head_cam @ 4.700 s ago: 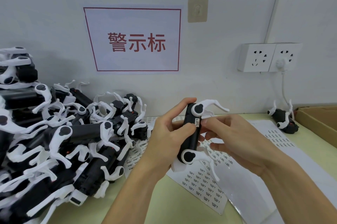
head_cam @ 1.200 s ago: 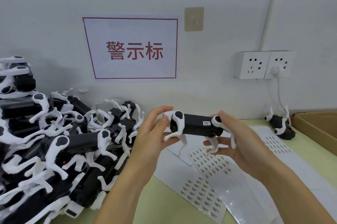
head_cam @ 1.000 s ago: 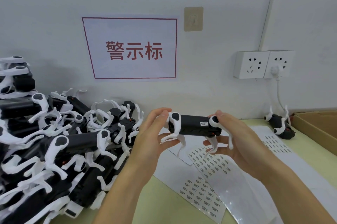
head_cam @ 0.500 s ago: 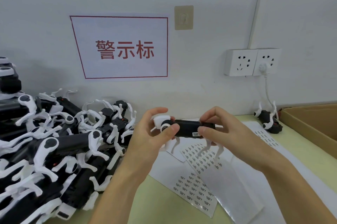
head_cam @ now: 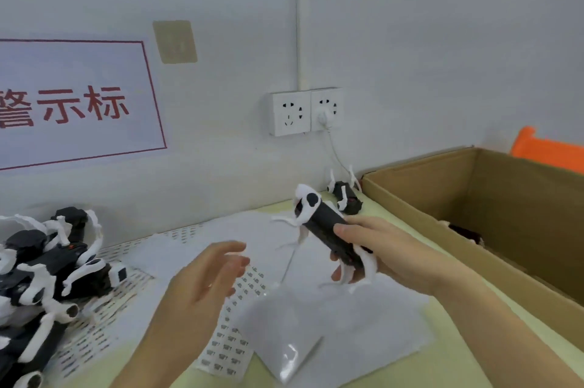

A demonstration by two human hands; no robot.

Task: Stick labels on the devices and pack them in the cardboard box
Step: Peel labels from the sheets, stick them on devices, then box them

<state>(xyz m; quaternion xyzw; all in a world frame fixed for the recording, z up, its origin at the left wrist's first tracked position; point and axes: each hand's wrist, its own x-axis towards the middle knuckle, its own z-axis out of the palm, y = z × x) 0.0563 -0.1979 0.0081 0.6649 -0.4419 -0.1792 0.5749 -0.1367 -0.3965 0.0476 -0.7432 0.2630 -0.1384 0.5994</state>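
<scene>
My right hand [head_cam: 384,253] grips a black device with white clips [head_cam: 322,223] by its lower end and holds it tilted in the air, left of the open cardboard box [head_cam: 410,210]. My left hand [head_cam: 205,281] hangs free above the label sheets [head_cam: 235,318], its fingers relaxed and holding nothing. A dark device lies inside the box [head_cam: 464,232]. A pile of black and white devices [head_cam: 41,270] covers the table's left side.
One more device [head_cam: 344,196] lies by the wall under the sockets [head_cam: 305,111], with a white cable running down to it. Blank backing sheets [head_cam: 331,324] lie on the green table. An orange object [head_cam: 546,153] shows behind the box.
My left hand has let go of the device and dropped away. My right hand now carries it alone, swung rightward toward the box. The view has turned right.
</scene>
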